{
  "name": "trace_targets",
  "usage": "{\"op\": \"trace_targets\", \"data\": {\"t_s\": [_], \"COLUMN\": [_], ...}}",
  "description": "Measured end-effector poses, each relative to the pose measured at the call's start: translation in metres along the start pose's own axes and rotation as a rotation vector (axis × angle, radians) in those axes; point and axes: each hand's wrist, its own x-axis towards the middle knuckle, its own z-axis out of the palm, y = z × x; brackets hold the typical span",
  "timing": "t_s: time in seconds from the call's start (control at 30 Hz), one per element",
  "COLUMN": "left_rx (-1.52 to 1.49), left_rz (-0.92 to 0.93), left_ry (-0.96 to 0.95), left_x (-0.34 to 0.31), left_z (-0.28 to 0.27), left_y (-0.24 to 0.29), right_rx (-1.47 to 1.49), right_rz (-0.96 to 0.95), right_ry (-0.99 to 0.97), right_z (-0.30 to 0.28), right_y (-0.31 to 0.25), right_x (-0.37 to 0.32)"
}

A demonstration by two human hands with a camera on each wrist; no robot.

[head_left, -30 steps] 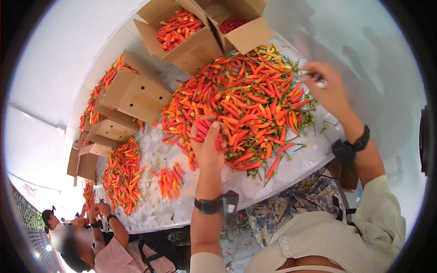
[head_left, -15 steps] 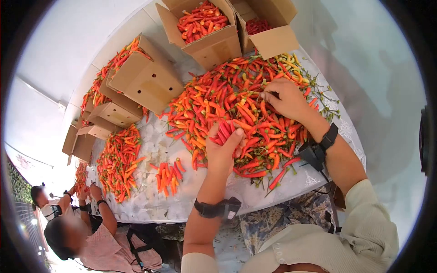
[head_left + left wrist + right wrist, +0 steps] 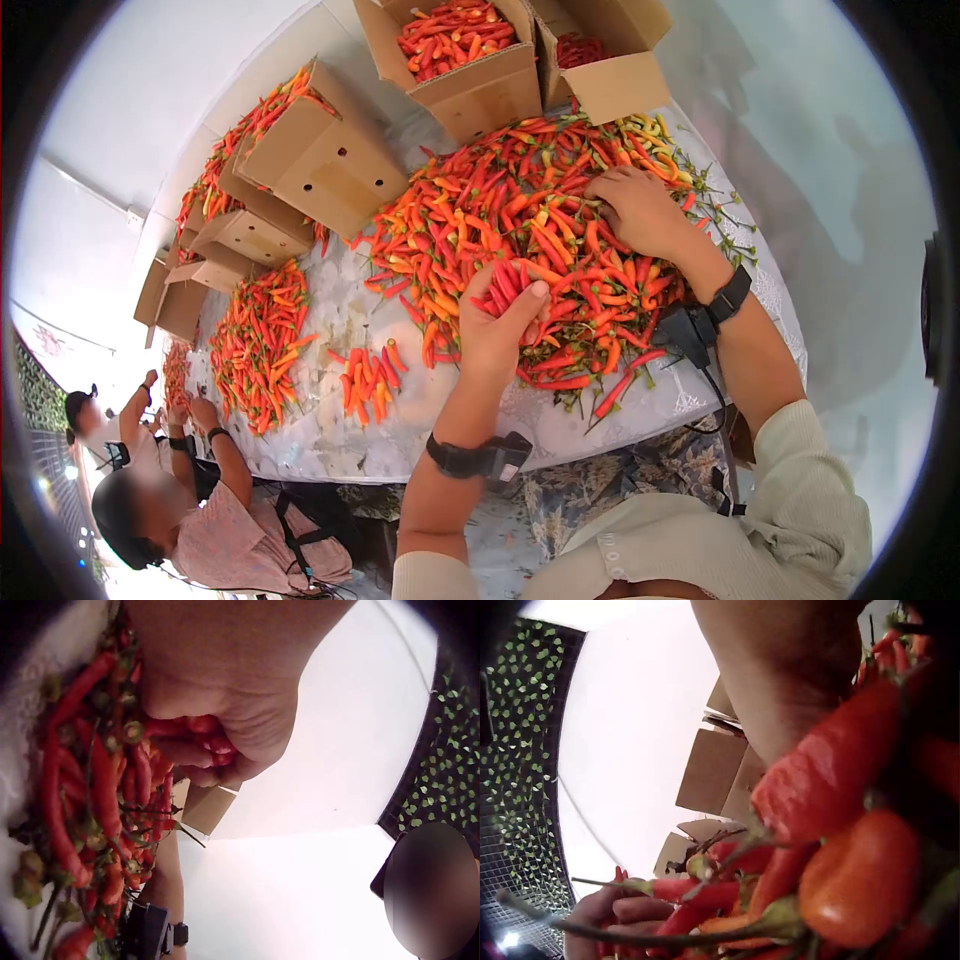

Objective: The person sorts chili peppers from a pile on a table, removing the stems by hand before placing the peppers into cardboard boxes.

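Note:
My left hand (image 3: 490,335) grips a bunch of red chili peppers (image 3: 506,282) just over the near side of a large chili pile (image 3: 455,215). In the left wrist view, the fingers curl round the bunch (image 3: 204,735) with pepper ends showing between them. My right hand (image 3: 645,215) is at the right part of the pile, palm down, fingers bent down among red and orange chilies. Whether it pinches one I cannot tell. In the right wrist view, a wrinkled red chili (image 3: 825,765) and an orange one (image 3: 862,874) fill the foreground and hide the right fingers.
Open cardboard boxes of chilies (image 3: 475,85) stand at the back, with more boxes (image 3: 325,150) to the left. A small group of chilies (image 3: 367,380) and another pile (image 3: 262,350) lie left on the covered table (image 3: 330,450). Loose green stems (image 3: 735,235) lie right. Two people work at far left.
My right hand came from the table's right edge leftward onto the pile, then its fingers lowered among the chilies. The left hand keeps holding its bunch. The head view has shifted.

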Motion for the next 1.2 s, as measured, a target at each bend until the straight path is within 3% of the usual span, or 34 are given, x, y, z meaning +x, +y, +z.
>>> {"op": "trace_targets", "data": {"t_s": [0.13, 0.33, 0.43, 0.57, 0.67, 0.77, 0.8, 0.93, 1.03, 1.13, 1.2], "left_rx": [0.016, -0.017, 0.010, 0.028, 0.056, 0.047, 0.039, 0.013, -0.026, -0.086, -0.093], "left_rz": [-0.003, 0.010, 0.016, 0.022, 0.018, 0.039, 0.052, 0.095, 0.124, 0.115, 0.128], "left_ry": [-0.005, 0.003, 0.016, -0.024, -0.029, -0.013, -0.014, 0.006, 0.024, 0.080, 0.110], "left_x": [0.000, 0.001, -0.002, 0.000, -0.001, 0.001, 0.000, 0.001, 0.000, 0.000, 0.002], "left_z": [-0.001, -0.002, 0.002, -0.004, -0.005, -0.006, -0.005, -0.005, -0.005, -0.007, -0.009], "left_y": [0.001, -0.002, 0.000, -0.001, 0.002, 0.002, 0.003, 0.003, 0.003, 0.004, 0.004], "right_rx": [0.063, 0.132, 0.436, 0.751, 1.023, 0.946, 0.917, 0.994, 0.986, 0.744, 0.718], "right_rz": [0.054, -0.052, 0.060, 0.069, 0.130, 0.104, 0.000, 0.123, 0.059, -0.199, -0.267], "right_ry": [-0.020, 0.150, 0.307, 0.339, 0.232, 0.158, 0.228, 0.137, 0.187, 0.306, 0.246], "right_z": [-0.003, -0.012, -0.015, -0.024, -0.024, -0.024, -0.019, -0.027, -0.018, -0.012, -0.012], "right_y": [-0.005, -0.005, -0.016, -0.037, -0.051, -0.072, -0.078, -0.093, -0.100, -0.097, -0.095], "right_x": [0.000, -0.001, 0.000, -0.001, -0.005, -0.012, -0.013, -0.021, -0.025, -0.021, -0.020]}}
